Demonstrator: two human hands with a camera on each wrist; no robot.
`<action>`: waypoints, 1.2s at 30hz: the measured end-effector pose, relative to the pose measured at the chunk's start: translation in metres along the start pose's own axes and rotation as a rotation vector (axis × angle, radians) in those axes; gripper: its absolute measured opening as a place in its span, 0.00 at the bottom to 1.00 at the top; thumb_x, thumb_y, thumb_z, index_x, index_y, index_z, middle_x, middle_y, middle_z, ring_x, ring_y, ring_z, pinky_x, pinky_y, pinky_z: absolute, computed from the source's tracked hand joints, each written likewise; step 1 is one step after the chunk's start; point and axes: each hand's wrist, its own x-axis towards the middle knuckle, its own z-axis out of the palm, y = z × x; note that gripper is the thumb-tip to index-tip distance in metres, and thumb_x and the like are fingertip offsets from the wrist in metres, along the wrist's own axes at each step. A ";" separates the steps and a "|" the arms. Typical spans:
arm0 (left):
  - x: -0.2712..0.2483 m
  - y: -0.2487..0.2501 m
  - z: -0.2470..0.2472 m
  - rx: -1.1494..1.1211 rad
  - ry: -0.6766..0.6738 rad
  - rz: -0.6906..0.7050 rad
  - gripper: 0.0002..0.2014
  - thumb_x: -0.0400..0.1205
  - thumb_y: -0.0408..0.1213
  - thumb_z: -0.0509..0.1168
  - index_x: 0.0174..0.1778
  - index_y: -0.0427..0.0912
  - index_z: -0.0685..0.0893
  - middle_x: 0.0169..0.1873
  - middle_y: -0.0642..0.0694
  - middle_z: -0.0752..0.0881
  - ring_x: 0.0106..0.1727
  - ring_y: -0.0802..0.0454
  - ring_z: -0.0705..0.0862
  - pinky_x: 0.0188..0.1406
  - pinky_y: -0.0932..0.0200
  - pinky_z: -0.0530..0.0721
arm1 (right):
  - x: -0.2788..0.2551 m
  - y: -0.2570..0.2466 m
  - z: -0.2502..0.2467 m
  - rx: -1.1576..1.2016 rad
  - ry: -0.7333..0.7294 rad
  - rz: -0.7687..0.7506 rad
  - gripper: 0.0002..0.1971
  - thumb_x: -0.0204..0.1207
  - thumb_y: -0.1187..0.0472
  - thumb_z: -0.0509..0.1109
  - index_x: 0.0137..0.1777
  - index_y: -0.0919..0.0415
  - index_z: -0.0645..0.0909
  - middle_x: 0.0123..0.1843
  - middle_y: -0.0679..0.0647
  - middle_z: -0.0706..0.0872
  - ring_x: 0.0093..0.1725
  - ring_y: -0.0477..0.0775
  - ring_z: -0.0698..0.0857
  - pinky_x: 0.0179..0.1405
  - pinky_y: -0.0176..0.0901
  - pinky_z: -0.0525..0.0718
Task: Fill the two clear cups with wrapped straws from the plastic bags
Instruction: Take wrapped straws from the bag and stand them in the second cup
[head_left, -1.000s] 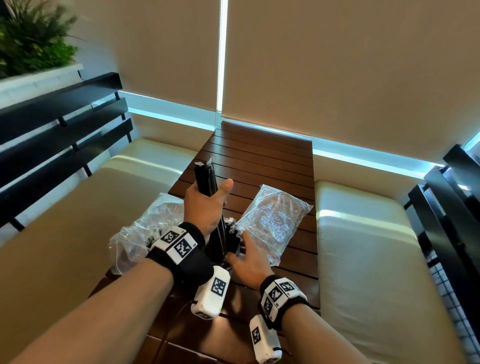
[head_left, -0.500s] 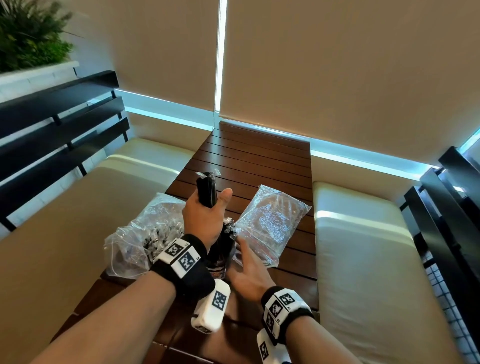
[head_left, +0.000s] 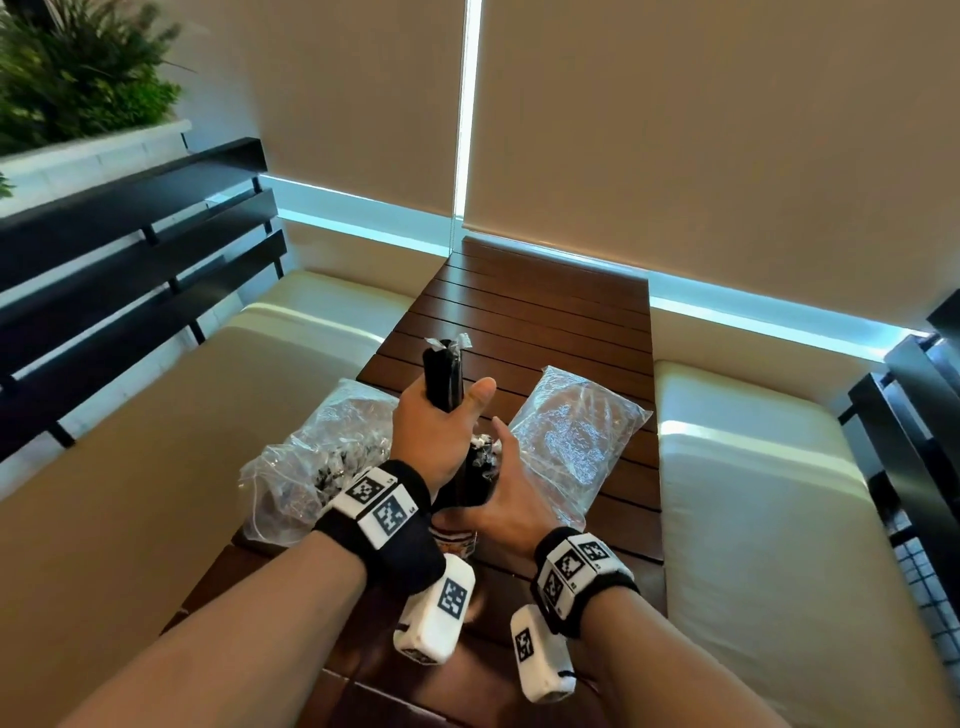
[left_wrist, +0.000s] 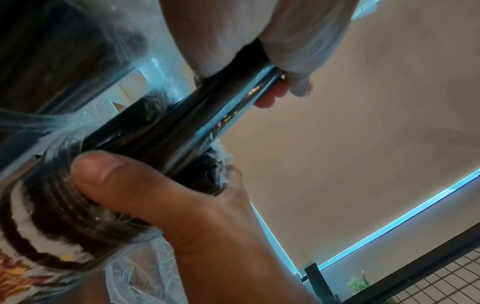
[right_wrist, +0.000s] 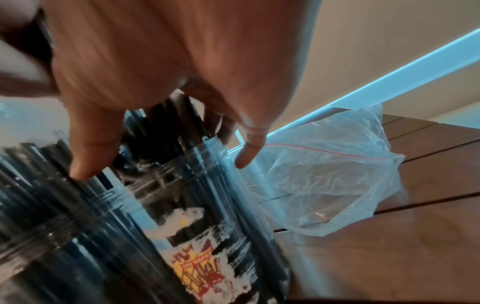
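My left hand (head_left: 441, 431) grips a bundle of black wrapped straws (head_left: 441, 369) upright, with its lower end down in a clear cup (head_left: 454, 543) that has a printed label. The left wrist view shows the straws (left_wrist: 202, 127) running from my left hand's fingers (left_wrist: 285, 51) into the cup (left_wrist: 59, 195). My right hand (head_left: 511, 499) holds the cup at its ribbed rim, thumb (left_wrist: 103, 174) on the wall. The cup (right_wrist: 168, 205) is packed with black straws. A second cup cannot be made out.
A crumpled plastic bag (head_left: 306, 467) with straws lies left of the cup on the slatted wooden table (head_left: 545, 312). A flatter clear bag (head_left: 576, 431), also seen as the zip bag (right_wrist: 324, 185), lies on the right. Cream bench cushions (head_left: 753, 493) flank the table.
My left hand has sunk a little with the straw bundle toward the cup. My right hand has risen from beside the cup and closed round its rim.
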 end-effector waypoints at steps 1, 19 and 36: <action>0.000 0.001 0.000 -0.002 -0.001 -0.001 0.18 0.74 0.50 0.77 0.35 0.42 0.77 0.29 0.42 0.81 0.35 0.39 0.85 0.46 0.40 0.86 | 0.001 0.002 0.000 0.013 0.016 -0.001 0.69 0.45 0.40 0.90 0.80 0.28 0.44 0.72 0.45 0.80 0.70 0.47 0.81 0.71 0.59 0.79; 0.004 -0.004 0.009 0.086 0.138 0.057 0.13 0.74 0.54 0.75 0.38 0.51 0.80 0.32 0.50 0.83 0.38 0.47 0.84 0.44 0.53 0.83 | -0.013 0.003 0.004 -0.134 0.225 -0.026 0.40 0.51 0.38 0.83 0.60 0.36 0.65 0.55 0.43 0.86 0.54 0.46 0.86 0.55 0.52 0.85; -0.016 -0.016 0.007 0.335 0.035 0.031 0.24 0.67 0.45 0.81 0.52 0.50 0.76 0.49 0.49 0.84 0.51 0.49 0.85 0.54 0.52 0.85 | -0.015 -0.016 0.009 -0.109 0.224 -0.086 0.45 0.57 0.45 0.84 0.69 0.43 0.60 0.47 0.46 0.86 0.43 0.44 0.86 0.36 0.37 0.81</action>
